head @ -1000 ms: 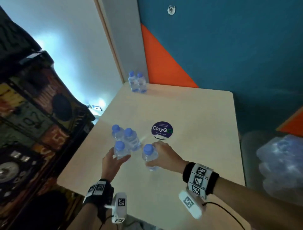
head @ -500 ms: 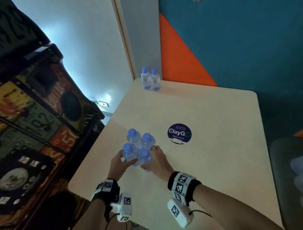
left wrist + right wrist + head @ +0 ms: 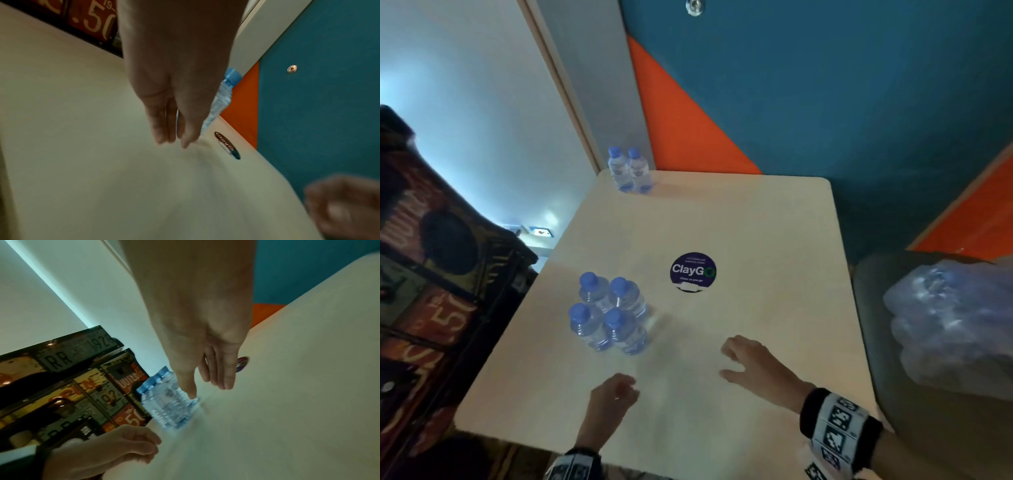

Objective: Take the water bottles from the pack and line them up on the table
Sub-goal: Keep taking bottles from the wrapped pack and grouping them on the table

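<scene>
Several clear water bottles (image 3: 610, 313) with blue caps stand upright in a tight cluster on the left of the beige table (image 3: 756, 222); the right wrist view shows this cluster of bottles (image 3: 168, 404) too. Two more bottles (image 3: 630, 170) stand side by side at the far left corner. The plastic-wrapped pack (image 3: 952, 325) lies on a grey seat to the right. My left hand (image 3: 613, 397) hovers near the front edge, fingers relaxed, holding nothing. My right hand (image 3: 750, 363) is spread over the table, empty. One bottle (image 3: 222, 97) shows behind my left hand (image 3: 174, 139).
A round purple ClayGo sticker (image 3: 693, 271) sits mid-table. A cabinet covered in licence plates (image 3: 431, 274) stands along the left. A teal and orange wall (image 3: 791, 85) backs the table. A grey seat (image 3: 876, 308) is at the right edge.
Both hands have let go of the clustered bottles and pulled back toward the front edge. The cluster now stands on its own, and the pack has come back into view at right.
</scene>
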Tool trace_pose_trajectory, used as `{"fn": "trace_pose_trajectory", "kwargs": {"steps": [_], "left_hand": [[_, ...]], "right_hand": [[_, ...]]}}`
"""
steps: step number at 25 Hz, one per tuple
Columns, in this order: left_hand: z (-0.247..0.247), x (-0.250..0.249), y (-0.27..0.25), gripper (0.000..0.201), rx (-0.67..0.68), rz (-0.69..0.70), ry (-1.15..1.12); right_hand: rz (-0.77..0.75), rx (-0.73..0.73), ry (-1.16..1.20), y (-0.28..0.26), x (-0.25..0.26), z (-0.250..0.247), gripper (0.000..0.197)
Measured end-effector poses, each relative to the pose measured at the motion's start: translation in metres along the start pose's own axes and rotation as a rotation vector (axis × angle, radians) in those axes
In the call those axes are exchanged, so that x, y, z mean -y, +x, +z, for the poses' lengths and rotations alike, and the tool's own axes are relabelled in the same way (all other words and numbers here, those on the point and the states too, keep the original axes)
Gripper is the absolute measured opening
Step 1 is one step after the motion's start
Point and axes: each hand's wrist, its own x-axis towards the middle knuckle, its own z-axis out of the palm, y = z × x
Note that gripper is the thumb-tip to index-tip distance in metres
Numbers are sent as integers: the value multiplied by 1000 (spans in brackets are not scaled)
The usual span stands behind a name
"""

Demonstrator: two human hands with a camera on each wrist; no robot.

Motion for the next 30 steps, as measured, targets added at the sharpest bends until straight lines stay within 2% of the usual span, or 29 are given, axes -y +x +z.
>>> {"fn": "trace_pose_trajectory", "kwargs": {"steps": [3,8,10,12,14,15,17,19,21,24,27,29,30], "left_hand": [[34,-62,-18,45,231,79,4],[137,-208,-62,17,672,411,31],[184,-257,-82,10,770,521,26],[232,-308,-103,22,827,634,62],[274,-351,-117,40,797,700,83],[288,-368,-117,50,735,700,58],[314,-398,-110,70,582,626,-26],[333,-423,-98,92,485,501,-42],[346,-439,-82,103,414,441,-76],[352,-449,-66,93,333,470,-119],[344,-449,-70,71,283,559,-161],[335,-440,-83,58,306,654,-122],[328,-432,-88,54,325,691,-70]], "right_hand": [[91,-87,-39,-71,-52,-24,12],[320,-324,-20,-190,-123,-61,10],[418,-468,7,-228,-148,-78,12],[542,-601,44,-260,-173,-101,25],[582,-680,90,-277,-195,-127,41],[541,-725,115,-277,-204,-139,48],[464,-780,151,-272,-220,-165,60],[453,-801,153,-259,-238,-189,67],[465,-788,135,-243,-259,-209,82],[437,-744,94,-232,-257,-219,86],[440,-829,35,-235,-250,-207,71],[400,-883,50,-248,-244,-196,56],[378,-865,87,-249,-240,-187,50]]}}
